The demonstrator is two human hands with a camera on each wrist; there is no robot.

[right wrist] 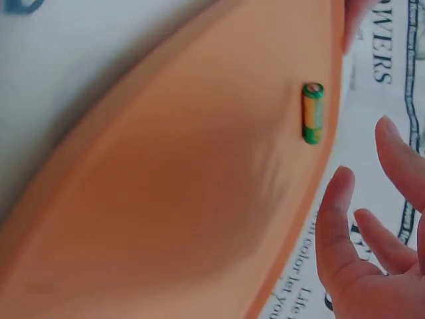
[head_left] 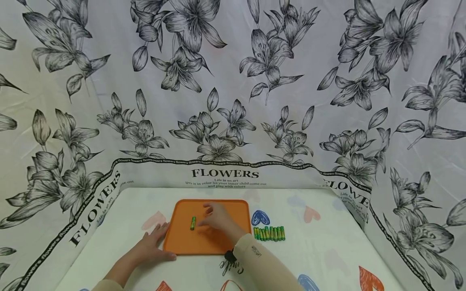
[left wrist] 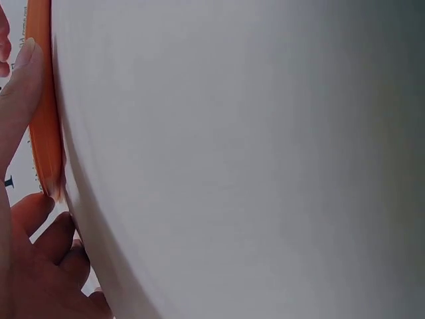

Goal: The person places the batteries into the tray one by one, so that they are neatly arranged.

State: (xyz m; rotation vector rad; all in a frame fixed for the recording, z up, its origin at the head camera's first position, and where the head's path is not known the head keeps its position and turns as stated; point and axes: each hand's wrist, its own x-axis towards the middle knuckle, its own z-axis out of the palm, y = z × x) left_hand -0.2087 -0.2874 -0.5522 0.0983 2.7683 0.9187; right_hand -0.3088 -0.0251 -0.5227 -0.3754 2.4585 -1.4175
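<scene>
One green and yellow battery [head_left: 193, 223] lies on the orange tray [head_left: 182, 244], left of its middle in the head view. My right hand [head_left: 215, 218] hovers over the tray just to the right of that battery, fingers spread and holding nothing. In the right wrist view the battery [right wrist: 312, 113] rests alone on the tray surface, apart from the fingertips. At the tray's left side my left hand [head_left: 151, 244] rests with fingers spread along the edge. The left wrist view shows its thumb [left wrist: 23, 86] against the tray's orange rim [left wrist: 45, 133].
Several more green and yellow batteries [head_left: 269, 233] stand in a row on the table, right of the tray. The tablecloth [head_left: 327, 246] is white with printed hearts. A flower-printed curtain [head_left: 225, 101] hangs along the table's back and sides.
</scene>
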